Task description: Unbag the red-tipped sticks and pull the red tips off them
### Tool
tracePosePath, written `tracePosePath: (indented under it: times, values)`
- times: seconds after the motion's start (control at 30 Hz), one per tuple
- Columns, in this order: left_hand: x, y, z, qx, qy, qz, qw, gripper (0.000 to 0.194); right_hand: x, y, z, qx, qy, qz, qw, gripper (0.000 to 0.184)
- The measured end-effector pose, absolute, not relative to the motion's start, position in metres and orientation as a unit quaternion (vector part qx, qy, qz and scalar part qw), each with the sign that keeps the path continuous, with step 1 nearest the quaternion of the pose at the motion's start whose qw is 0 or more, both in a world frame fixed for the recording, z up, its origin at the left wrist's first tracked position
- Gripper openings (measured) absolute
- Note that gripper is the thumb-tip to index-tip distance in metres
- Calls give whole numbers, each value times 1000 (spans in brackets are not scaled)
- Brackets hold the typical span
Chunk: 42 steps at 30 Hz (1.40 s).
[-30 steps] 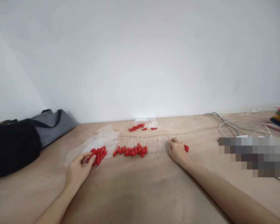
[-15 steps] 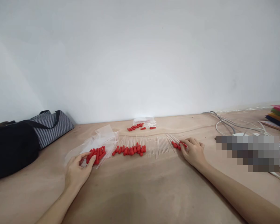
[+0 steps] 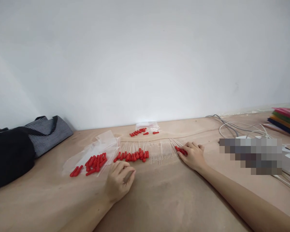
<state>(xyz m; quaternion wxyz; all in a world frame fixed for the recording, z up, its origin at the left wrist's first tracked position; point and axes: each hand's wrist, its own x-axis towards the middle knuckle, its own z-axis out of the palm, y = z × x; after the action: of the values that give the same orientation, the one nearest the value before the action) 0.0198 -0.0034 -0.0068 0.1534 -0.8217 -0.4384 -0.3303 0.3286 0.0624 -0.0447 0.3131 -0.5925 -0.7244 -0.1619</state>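
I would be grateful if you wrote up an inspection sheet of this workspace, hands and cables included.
Surface: wooden tabletop.
Work items: loose red bulbs on and beside clear plastic bags at left; a row of red bulbs and thin clear tubes in the middle; more red bulbs farther back.
Clutter: black and striped bag, left; coloured stack, right.
Left hand: fingers curled; contents unclear.
Right hand: fingers on red bulbs; grip unclear.
Cables: grey and white cables, looped at right.
Surroundings: white wall; pixelated patch hides part of the right side.
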Motion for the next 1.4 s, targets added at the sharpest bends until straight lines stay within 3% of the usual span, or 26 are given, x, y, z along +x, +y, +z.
tracePosePath:
  times: [0.27,0.47,0.6,0.7,0.8,1.03,1.2,1.4]
  values:
    - [50,4,-13,-847,-383,-366,46,17,323,67,-43,-549,-739,-186,343,25]
    - [69,9,-15,-794,-450,-358,-195,23,288,34,-32,-426,-754,-217,450,20]
    - [82,10,-13,-715,-450,-364,-392,31,251,9,-29,-349,-793,-208,453,15]
    - [86,10,-13,-662,-430,-392,-472,34,236,2,-29,-324,-817,-203,432,16]
    - [81,10,-16,-651,-451,-396,-465,31,237,3,-30,-315,-820,-213,428,13]
    - [72,7,-13,-763,-492,-345,-239,16,257,16,-29,-293,-825,-256,409,25]
    - [71,3,-8,-781,-480,-332,-221,15,257,25,-32,-261,-862,-226,371,17]
    - [63,4,-8,-791,-472,-296,-253,15,258,21,-29,-234,-887,-193,347,23]
